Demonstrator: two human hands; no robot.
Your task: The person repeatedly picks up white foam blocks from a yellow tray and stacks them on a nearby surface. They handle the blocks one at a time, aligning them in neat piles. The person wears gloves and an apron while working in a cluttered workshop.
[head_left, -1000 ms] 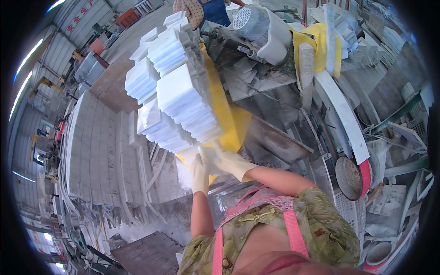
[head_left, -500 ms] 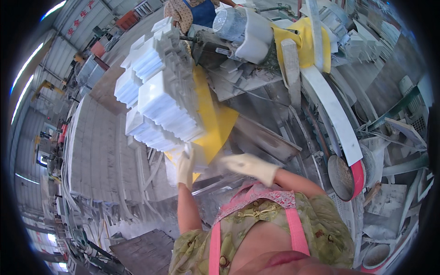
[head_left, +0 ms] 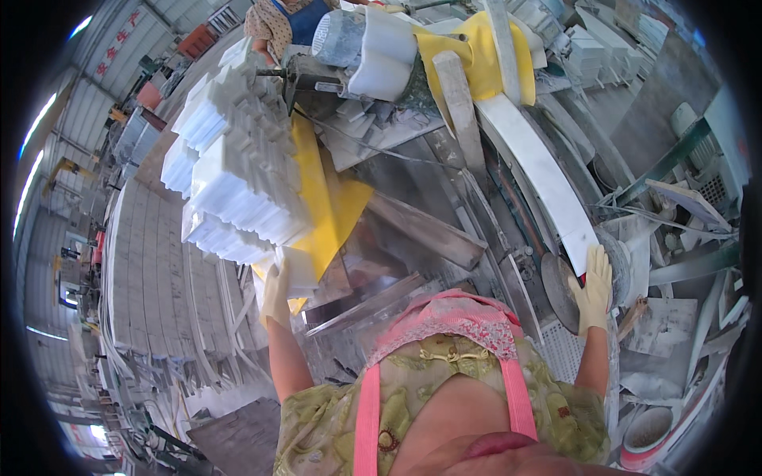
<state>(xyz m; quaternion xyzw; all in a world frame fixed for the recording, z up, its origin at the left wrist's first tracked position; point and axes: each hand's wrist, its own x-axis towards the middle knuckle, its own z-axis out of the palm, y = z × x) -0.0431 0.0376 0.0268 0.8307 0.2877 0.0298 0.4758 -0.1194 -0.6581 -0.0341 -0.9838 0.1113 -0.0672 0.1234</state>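
Note:
My left hand (head_left: 275,295), in a pale glove, is closed on the edge of a white stone tile (head_left: 298,270). Its far fingers are partly hidden. This tile stands at the near end of a tall stack of white tiles (head_left: 250,190), partly over a yellow sheet (head_left: 341,210). Off to the right, my right hand (head_left: 593,289), gloved too, lies open with fingers stretched at the near end of a long white stone strip (head_left: 540,174). The strip runs away from me on a narrow conveyor, beside a round grey pulley (head_left: 559,289).
A motor with a white cover (head_left: 385,55) stands beyond the tiles, with a yellow cloth (head_left: 476,59) to its right. Behind them is a co-worker in a blue apron (head_left: 305,20). Long grey slabs (head_left: 159,270) lie left; a wooden post (head_left: 459,95) rises near the strip.
My right hand has swung from the middle out to the right, onto the strip's end. My left hand stays at the tile. The whole view has shifted a little.

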